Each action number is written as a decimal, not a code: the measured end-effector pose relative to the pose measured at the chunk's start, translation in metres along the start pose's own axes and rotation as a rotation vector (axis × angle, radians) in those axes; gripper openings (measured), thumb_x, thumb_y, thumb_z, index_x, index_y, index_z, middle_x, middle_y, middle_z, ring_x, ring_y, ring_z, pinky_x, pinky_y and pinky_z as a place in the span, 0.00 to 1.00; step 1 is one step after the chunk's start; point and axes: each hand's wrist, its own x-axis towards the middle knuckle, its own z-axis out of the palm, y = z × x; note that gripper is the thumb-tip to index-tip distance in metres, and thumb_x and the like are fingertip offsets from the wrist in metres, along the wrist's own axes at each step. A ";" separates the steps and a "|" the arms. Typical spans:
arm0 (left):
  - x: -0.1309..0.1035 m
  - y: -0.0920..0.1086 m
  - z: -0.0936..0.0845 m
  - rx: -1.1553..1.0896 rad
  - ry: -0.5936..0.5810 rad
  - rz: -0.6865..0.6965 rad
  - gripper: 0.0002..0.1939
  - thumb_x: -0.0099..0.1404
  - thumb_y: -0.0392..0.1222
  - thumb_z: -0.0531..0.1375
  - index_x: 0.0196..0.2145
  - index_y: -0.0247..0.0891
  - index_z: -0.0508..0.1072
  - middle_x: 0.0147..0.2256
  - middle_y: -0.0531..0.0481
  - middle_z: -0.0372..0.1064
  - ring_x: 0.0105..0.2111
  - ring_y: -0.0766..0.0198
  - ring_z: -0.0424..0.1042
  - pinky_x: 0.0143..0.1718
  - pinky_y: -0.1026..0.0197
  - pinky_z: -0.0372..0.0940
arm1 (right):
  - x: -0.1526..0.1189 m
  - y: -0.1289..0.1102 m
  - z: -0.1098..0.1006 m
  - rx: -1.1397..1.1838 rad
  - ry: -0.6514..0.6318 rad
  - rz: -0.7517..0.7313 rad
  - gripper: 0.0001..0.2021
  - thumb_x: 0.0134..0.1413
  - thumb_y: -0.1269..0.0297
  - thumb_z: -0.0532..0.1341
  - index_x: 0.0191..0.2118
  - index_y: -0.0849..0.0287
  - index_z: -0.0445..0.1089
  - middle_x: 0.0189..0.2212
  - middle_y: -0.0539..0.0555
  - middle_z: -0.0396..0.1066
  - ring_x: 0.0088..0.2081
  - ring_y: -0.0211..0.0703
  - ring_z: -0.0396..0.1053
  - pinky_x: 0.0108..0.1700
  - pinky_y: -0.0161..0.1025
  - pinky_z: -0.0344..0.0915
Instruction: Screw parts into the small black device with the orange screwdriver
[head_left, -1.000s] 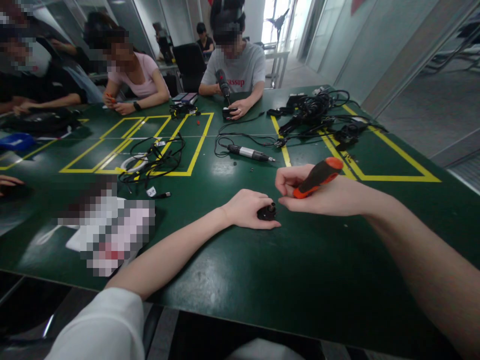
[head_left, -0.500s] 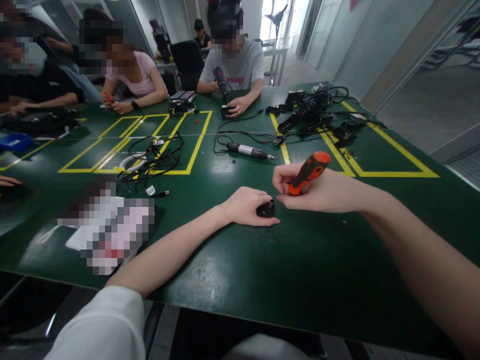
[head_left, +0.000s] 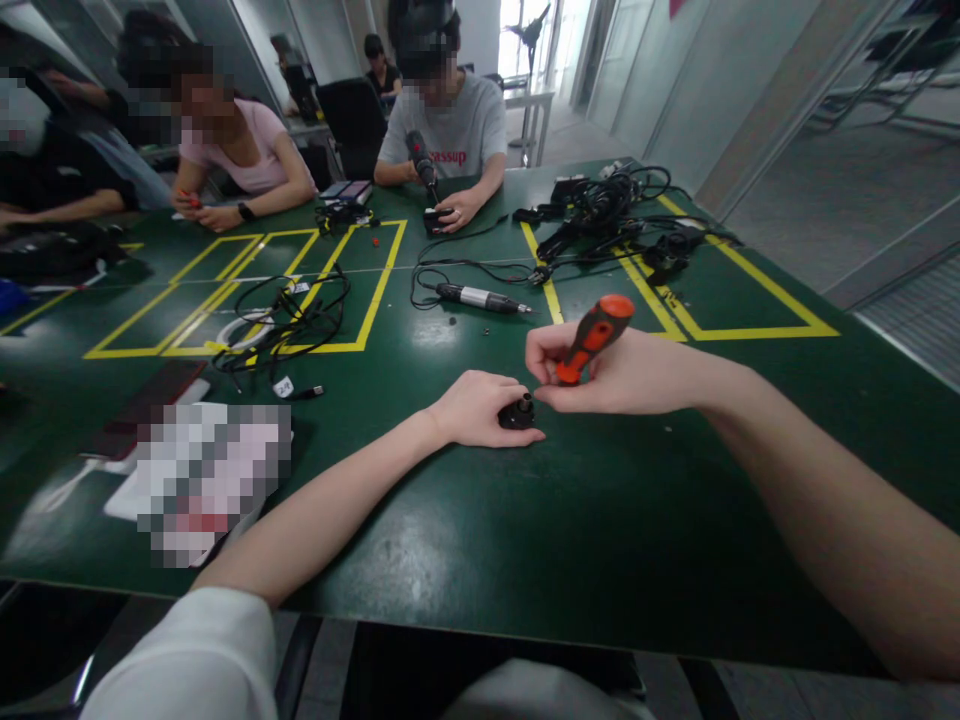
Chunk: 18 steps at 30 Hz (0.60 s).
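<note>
My left hand (head_left: 480, 408) is wrapped round a small black part (head_left: 516, 413) on the green table (head_left: 420, 540). A short dark cylinder stands up from that part, between thumb and fingers. Just to the right, my right hand (head_left: 600, 375) grips a screwdriver (head_left: 596, 335) by its orange and black handle, which leans with its butt end up. The fingers hide the lower end of the screwdriver, so I cannot tell whether it touches anything. Beyond both hands lies an electric screwdriver (head_left: 480, 298) with a black and silver body and a cable.
Tangled black cables (head_left: 615, 205) lie at the back right, looped cables (head_left: 289, 320) at the left. A phone (head_left: 146, 415) and a blurred packet (head_left: 225, 475) rest near my left forearm. Across the table, a person (head_left: 450, 130) works with a power driver (head_left: 421, 165). Yellow tape (head_left: 765, 333) marks the tabletop.
The whole view has shifted, so things appear a little further left. My left hand still holds the black part, and my right hand keeps its grip on the screwdriver, with little visible change.
</note>
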 end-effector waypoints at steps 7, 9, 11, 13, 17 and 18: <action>0.000 -0.001 0.000 0.000 0.002 0.010 0.24 0.66 0.64 0.61 0.31 0.37 0.75 0.29 0.49 0.74 0.29 0.61 0.73 0.31 0.61 0.59 | 0.000 0.002 0.001 -0.038 0.056 0.012 0.07 0.52 0.65 0.64 0.30 0.56 0.65 0.25 0.46 0.63 0.27 0.37 0.59 0.30 0.36 0.56; 0.001 0.000 0.000 0.001 -0.001 0.007 0.25 0.66 0.64 0.61 0.29 0.37 0.74 0.27 0.49 0.72 0.28 0.62 0.72 0.29 0.61 0.58 | 0.000 0.002 0.001 -0.027 0.065 0.009 0.06 0.50 0.66 0.64 0.31 0.56 0.65 0.26 0.46 0.63 0.27 0.37 0.60 0.30 0.35 0.56; 0.001 0.000 0.000 0.007 -0.007 0.000 0.25 0.66 0.64 0.61 0.29 0.38 0.74 0.26 0.50 0.71 0.28 0.62 0.72 0.29 0.61 0.57 | 0.000 0.003 0.002 -0.010 0.051 0.010 0.06 0.49 0.67 0.64 0.32 0.56 0.65 0.26 0.46 0.64 0.28 0.37 0.60 0.31 0.35 0.57; 0.001 0.000 0.000 0.017 -0.008 0.000 0.25 0.66 0.65 0.61 0.30 0.37 0.74 0.27 0.49 0.72 0.28 0.61 0.73 0.30 0.61 0.58 | 0.001 0.003 0.002 0.005 0.023 0.007 0.06 0.49 0.67 0.64 0.32 0.56 0.65 0.26 0.46 0.64 0.28 0.37 0.61 0.30 0.35 0.57; 0.000 0.000 0.000 0.021 0.000 0.013 0.24 0.67 0.63 0.62 0.34 0.36 0.76 0.31 0.47 0.76 0.32 0.59 0.76 0.32 0.61 0.61 | 0.002 0.002 0.003 -0.010 0.030 -0.015 0.08 0.53 0.63 0.65 0.29 0.56 0.64 0.24 0.46 0.62 0.26 0.37 0.59 0.29 0.36 0.56; 0.000 0.000 0.000 0.016 0.000 0.014 0.24 0.67 0.63 0.62 0.35 0.36 0.76 0.32 0.47 0.77 0.33 0.58 0.77 0.33 0.61 0.62 | 0.002 0.001 0.004 -0.019 0.041 -0.018 0.09 0.53 0.62 0.65 0.29 0.56 0.64 0.23 0.46 0.61 0.25 0.37 0.58 0.29 0.36 0.55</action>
